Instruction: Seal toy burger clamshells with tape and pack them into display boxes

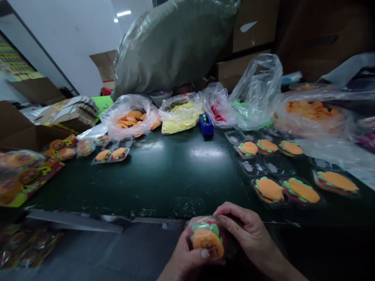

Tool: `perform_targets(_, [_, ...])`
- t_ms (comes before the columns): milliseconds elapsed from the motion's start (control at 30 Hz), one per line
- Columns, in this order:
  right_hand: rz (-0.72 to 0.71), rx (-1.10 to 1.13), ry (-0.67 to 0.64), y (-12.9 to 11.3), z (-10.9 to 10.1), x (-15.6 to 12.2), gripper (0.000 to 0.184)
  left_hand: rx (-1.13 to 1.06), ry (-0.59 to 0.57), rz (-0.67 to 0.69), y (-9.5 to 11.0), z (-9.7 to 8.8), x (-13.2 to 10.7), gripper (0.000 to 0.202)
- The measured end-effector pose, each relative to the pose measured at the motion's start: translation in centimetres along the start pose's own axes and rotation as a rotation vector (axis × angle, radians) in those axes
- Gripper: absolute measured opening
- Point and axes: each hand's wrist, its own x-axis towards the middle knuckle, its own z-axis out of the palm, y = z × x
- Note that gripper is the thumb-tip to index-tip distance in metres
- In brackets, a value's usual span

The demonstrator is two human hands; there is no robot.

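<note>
Both my hands hold one burger-shaped toy (pixel 207 239) with an orange bun and green and red layers, at the near edge of the dark green table (pixel 164 175). My left hand (pixel 187 257) grips it from below, thumb on the bun. My right hand (pixel 249 230) is closed over its top right side. The toy seems to sit in a clear plastic shell, though blur hides the detail.
Clear trays holding burger toys (pixel 269 189) lie to the right, some cells bare. Plastic bags of orange pieces (pixel 133 119), yellow pieces (pixel 180 117) and green pieces (pixel 249 109) line the back, with a blue tape dispenser (pixel 206 125). Packed toys and printed cards (pixel 26 175) lie left.
</note>
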Motion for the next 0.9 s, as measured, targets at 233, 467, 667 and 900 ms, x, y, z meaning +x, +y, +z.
perform_targets(233, [0.158, 0.292, -0.095, -0.5, 0.2, -0.8, 0.02, -0.056, -0.145, 0.124, 0.7, -0.7, 0.6, 0.044])
perform_targets(467, [0.153, 0.157, -0.125, -1.4, 0.5, 0.3, 0.016, -0.133, -0.161, 0.09, 0.1, -0.6, 0.9, 0.047])
perform_targets(667, [0.153, -0.006, -0.146, -0.8, 1.0, 0.1, 0.018, -0.157, -0.145, -0.045, -0.6, -0.7, -0.1, 0.061])
perform_targets(900, [0.158, -0.168, -0.091, 1.4, -0.2, 0.6, 0.011, -0.152, 0.014, -0.155, -2.0, -0.8, -0.3, 0.061])
